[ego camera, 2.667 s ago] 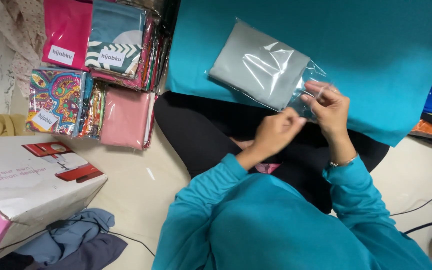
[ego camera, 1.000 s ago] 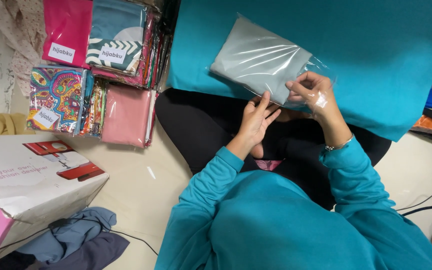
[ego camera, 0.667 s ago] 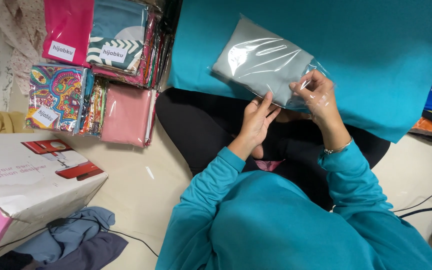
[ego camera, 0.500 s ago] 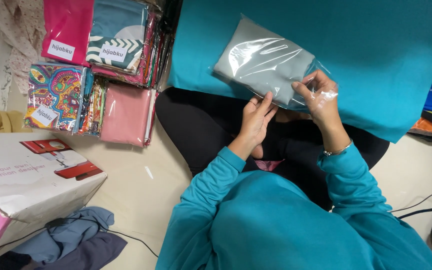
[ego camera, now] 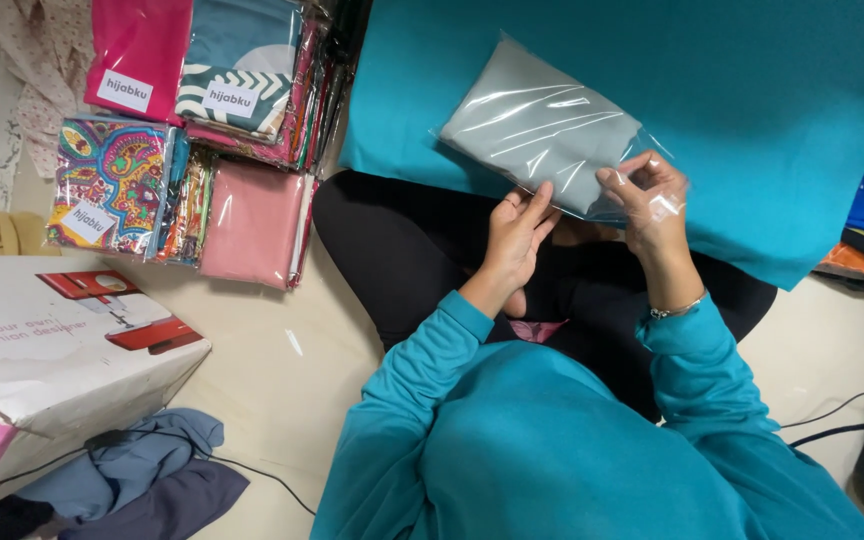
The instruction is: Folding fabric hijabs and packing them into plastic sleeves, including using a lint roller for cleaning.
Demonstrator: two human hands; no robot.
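Note:
A folded grey cloth sealed in a clear plastic bag (ego camera: 537, 130) lies tilted over the teal fabric (ego camera: 752, 110) spread above my lap. My right hand (ego camera: 652, 200) pinches the bag's open flap at its lower right corner. My left hand (ego camera: 517, 235) has its fingers flat against the bag's lower edge, steadying it. Both sleeves are teal; a thin bracelet sits on my right wrist.
Stacks of bagged cloths lie at the upper left: pink (ego camera: 137, 50), teal patterned (ego camera: 237, 65), multicoloured (ego camera: 112, 185) and salmon (ego camera: 252, 225). A white and pink cardboard box (ego camera: 52, 350) stands at the left, with crumpled blue-grey cloth (ego camera: 127, 475) and a black cable below it.
The bag has been turned and lifted slightly over the teal fabric. My left hand moved from the flap to the bag's lower edge, while my right hand kept working the flap.

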